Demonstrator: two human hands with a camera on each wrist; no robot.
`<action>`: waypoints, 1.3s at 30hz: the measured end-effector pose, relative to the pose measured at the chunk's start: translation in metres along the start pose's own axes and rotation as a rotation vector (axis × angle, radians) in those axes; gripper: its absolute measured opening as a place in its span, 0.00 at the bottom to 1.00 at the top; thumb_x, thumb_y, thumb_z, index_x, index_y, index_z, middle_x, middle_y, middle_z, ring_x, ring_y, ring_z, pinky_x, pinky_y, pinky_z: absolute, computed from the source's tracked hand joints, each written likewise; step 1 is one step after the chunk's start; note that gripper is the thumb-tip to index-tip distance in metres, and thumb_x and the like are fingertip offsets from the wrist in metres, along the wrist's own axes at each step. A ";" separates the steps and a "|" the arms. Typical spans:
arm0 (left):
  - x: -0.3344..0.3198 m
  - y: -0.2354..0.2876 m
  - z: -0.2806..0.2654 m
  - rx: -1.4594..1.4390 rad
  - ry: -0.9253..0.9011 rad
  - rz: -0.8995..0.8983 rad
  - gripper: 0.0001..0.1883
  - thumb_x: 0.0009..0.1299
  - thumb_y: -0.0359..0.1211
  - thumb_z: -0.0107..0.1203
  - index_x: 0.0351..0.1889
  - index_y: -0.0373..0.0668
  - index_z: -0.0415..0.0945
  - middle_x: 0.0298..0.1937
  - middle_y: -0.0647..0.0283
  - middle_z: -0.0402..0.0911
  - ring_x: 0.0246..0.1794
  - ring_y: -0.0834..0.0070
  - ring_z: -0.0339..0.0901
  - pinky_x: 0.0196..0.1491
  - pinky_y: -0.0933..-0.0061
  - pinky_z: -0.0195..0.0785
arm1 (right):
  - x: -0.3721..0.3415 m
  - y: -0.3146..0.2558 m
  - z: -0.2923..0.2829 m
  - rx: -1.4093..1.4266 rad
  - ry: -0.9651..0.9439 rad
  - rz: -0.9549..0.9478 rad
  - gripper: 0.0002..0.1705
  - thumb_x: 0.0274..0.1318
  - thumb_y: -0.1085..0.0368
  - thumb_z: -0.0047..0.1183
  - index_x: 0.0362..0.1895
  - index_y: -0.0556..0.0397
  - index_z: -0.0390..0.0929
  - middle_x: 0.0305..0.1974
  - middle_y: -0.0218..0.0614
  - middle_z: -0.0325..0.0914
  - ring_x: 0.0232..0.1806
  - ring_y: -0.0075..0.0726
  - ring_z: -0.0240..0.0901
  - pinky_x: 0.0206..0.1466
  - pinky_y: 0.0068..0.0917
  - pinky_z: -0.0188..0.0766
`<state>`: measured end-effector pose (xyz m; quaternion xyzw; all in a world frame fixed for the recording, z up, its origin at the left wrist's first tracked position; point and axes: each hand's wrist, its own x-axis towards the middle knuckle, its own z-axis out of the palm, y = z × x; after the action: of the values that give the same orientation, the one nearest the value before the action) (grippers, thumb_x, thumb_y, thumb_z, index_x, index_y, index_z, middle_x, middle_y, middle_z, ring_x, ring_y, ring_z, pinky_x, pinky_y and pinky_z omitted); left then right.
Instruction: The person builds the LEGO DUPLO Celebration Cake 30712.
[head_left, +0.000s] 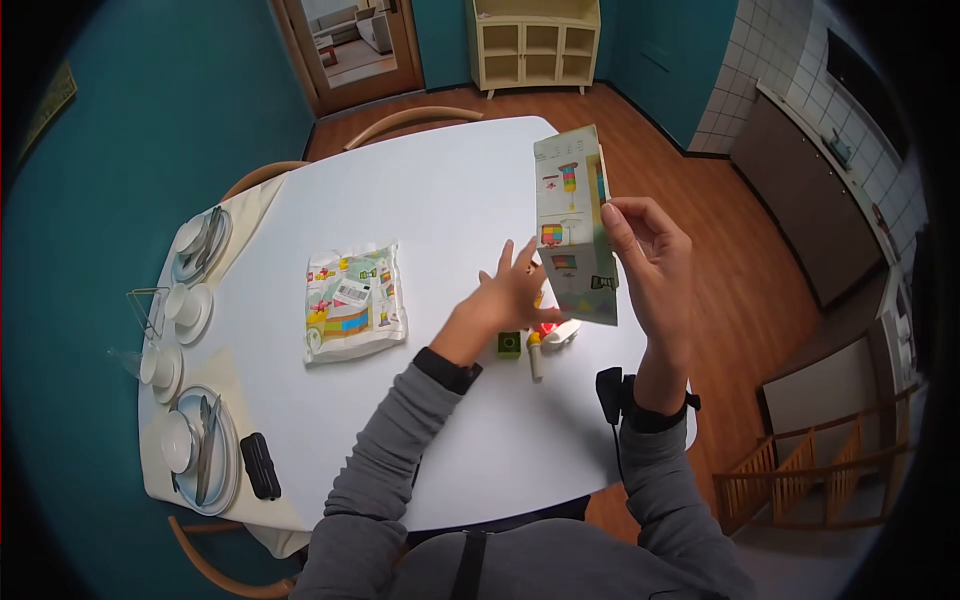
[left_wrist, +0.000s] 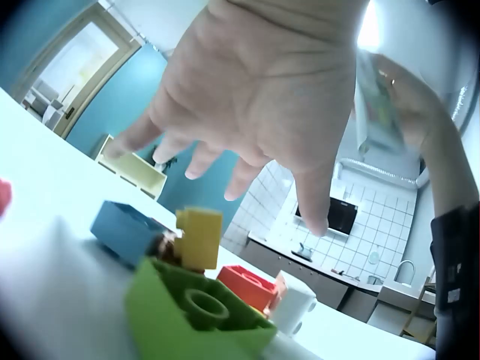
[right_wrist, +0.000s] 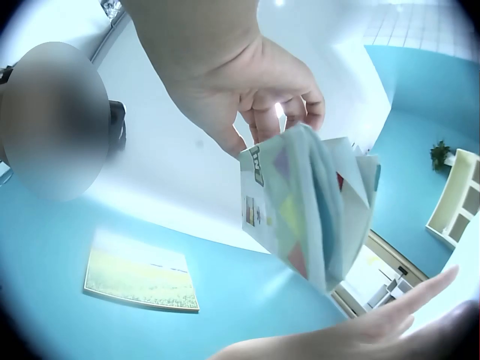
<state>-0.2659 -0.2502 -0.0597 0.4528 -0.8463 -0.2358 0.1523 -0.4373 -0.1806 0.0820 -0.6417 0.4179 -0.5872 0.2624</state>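
Observation:
My right hand [head_left: 655, 265] pinches a folded instruction leaflet [head_left: 575, 225] by its right edge, above the table's right side. Printed pictures of coloured brick models face me; several folded layers show in the right wrist view. Below and left of it, my left hand [head_left: 508, 300] hovers palm down with fingers spread, holding nothing. Beneath that palm lie toy bricks: a green brick [left_wrist: 187, 315], a blue brick [left_wrist: 127, 229], a yellow brick [left_wrist: 199, 238], a red brick [left_wrist: 247, 283] and a white piece [left_wrist: 295, 304]. The hand and leaflet partly cover them in the head view.
A white printed plastic bag [head_left: 355, 305] lies left of my hands on the white table [head_left: 450, 190]. Along the left edge stand stacked plates [head_left: 228, 470] with cutlery, and cups [head_left: 187, 308]. A black case [head_left: 260, 465] lies near them. Wooden chairs [head_left: 415, 118] surround the table.

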 end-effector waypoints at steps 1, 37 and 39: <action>0.013 0.003 0.008 0.108 -0.006 0.030 0.55 0.50 0.66 0.61 0.72 0.49 0.53 0.75 0.44 0.37 0.74 0.35 0.33 0.59 0.20 0.44 | 0.001 -0.001 -0.003 0.024 0.004 0.015 0.16 0.60 0.57 0.56 0.38 0.60 0.80 0.32 0.38 0.82 0.37 0.27 0.79 0.40 0.24 0.72; -0.086 0.067 -0.049 0.229 -0.217 -0.405 0.64 0.42 0.58 0.72 0.73 0.50 0.44 0.74 0.43 0.38 0.73 0.38 0.37 0.59 0.21 0.45 | 0.002 0.009 -0.018 -0.100 -0.032 -0.100 0.11 0.56 0.67 0.57 0.42 0.59 0.78 0.35 0.39 0.83 0.35 0.27 0.78 0.39 0.25 0.73; -0.097 0.076 -0.062 0.284 -0.124 -0.385 0.61 0.44 0.57 0.72 0.72 0.48 0.48 0.72 0.43 0.41 0.72 0.37 0.40 0.61 0.24 0.48 | 0.001 0.008 -0.018 -0.112 -0.041 -0.115 0.11 0.55 0.68 0.57 0.42 0.59 0.78 0.35 0.39 0.83 0.35 0.27 0.78 0.38 0.25 0.74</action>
<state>-0.2365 -0.1495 0.0291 0.6072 -0.7768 -0.1665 -0.0131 -0.4566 -0.1831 0.0792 -0.6900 0.4072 -0.5639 0.2005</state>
